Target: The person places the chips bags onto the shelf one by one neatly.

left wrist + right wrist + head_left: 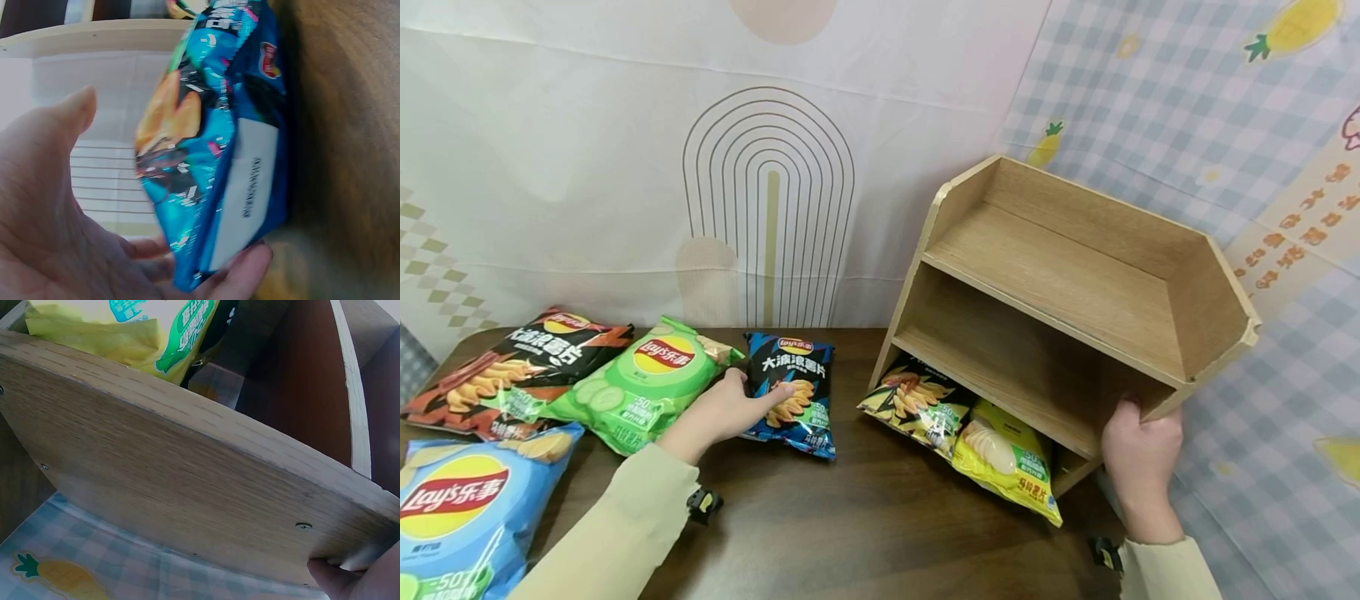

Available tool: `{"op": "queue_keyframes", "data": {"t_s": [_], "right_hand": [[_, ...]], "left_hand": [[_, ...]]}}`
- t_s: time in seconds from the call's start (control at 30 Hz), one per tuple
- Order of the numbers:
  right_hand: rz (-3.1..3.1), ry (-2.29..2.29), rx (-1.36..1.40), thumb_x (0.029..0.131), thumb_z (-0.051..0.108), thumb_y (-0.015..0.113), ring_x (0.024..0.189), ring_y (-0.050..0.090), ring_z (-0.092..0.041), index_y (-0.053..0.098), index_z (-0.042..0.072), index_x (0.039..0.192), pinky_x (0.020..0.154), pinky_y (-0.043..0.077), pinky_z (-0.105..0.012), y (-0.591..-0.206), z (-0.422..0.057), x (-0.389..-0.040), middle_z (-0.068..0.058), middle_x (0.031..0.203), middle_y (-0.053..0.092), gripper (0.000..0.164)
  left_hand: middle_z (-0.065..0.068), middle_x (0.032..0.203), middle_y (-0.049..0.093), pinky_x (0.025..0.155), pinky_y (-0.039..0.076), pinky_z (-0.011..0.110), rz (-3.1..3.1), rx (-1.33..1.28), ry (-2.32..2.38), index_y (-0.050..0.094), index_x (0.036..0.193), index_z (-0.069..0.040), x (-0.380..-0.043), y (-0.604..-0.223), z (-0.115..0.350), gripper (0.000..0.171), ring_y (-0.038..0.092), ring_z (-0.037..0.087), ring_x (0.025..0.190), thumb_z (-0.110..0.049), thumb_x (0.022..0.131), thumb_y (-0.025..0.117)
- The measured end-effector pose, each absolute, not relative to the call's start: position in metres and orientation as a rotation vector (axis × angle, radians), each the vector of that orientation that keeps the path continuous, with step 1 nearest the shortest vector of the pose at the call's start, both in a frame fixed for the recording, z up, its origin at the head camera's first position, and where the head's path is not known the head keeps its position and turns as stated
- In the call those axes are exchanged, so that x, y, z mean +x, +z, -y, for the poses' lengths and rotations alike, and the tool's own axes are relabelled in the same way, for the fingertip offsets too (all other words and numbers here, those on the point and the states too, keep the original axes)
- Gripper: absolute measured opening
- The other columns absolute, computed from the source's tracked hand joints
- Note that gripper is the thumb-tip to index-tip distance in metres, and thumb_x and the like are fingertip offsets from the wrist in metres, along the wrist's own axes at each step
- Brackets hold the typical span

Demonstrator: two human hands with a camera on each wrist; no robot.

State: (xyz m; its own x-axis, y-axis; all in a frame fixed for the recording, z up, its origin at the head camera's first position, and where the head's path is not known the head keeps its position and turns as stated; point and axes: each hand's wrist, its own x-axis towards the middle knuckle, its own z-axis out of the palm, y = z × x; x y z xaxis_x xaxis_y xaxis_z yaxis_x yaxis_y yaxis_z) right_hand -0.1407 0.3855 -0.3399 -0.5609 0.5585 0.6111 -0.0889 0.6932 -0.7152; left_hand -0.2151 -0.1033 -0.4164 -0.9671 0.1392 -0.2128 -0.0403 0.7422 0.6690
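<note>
In the head view my left hand (730, 408) is at a blue and black chip bag (797, 421) lying on the table. Its thumb overlaps the bag's front. From the left wrist the thumb stands apart from the bag, while the fingertips (253, 265) touch its near edge. My right hand (1142, 458) grips the right side panel of a wooden shelf (1075, 242), its thumb against the outer face in the right wrist view. A black and yellow chip bag (917, 404) and a yellow chip bag (1006, 462) lie in the shelf's lowest compartment, their ends sticking out in front.
Left of my left hand lie a green chip bag (643, 379), a black and red chip bag (527, 367) and a light blue chip bag (467, 517). The dark wooden table (850, 533) meets a patterned cloth wall (910, 150) behind, with checked cloth (1150, 108) at the right.
</note>
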Motion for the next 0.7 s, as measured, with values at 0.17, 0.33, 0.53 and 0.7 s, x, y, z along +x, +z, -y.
{"op": "queue_keyframes", "data": {"t_s": [0.17,0.33,0.53,0.7], "right_hand": [[1.99,0.904,-0.365,0.092,0.013,0.048,0.094,0.051,-0.036,0.052,-0.007,0.121,0.083,0.036,-0.052,-0.34,-0.384,-0.141,-0.027,0.11,0.059,0.036],[1.987,0.901,-0.369,0.092,0.012,0.047,0.094,0.05,-0.035,0.052,-0.007,0.122,0.083,0.036,-0.051,-0.34,-0.384,-0.142,-0.025,0.111,0.059,0.036],[1.984,0.903,-0.372,0.092,0.012,0.047,0.093,0.05,-0.035,0.052,-0.007,0.123,0.084,0.036,-0.05,-0.34,-0.384,-0.143,-0.025,0.11,0.059,0.037],[1.979,0.899,-0.374,0.091,0.013,0.048,0.093,0.05,-0.036,0.053,-0.007,0.121,0.083,0.036,-0.051,-0.34,-0.384,-0.143,-0.026,0.11,0.059,0.036]], "left_hand": [[0.04,0.146,0.023,0.103,0.033,0.059,-2.659,0.001,0.986,0.015,0.143,0.021,-0.221,-0.423,0.1,0.127,0.032,0.053,0.13,-0.088,0.078,0.027],[0.041,0.145,0.023,0.101,0.035,0.059,-2.659,-0.019,0.966,0.018,0.142,0.022,-0.225,-0.43,0.099,0.127,0.034,0.053,0.129,-0.088,0.079,0.026],[0.041,0.141,0.032,0.096,0.04,0.059,-2.677,-0.05,0.97,0.023,0.139,0.021,-0.23,-0.44,0.098,0.128,0.043,0.05,0.122,-0.089,0.076,0.032],[0.041,0.136,0.036,0.094,0.041,0.059,-2.694,-0.057,1.001,0.028,0.137,0.021,-0.23,-0.445,0.096,0.125,0.046,0.05,0.118,-0.087,0.076,0.04]]}}
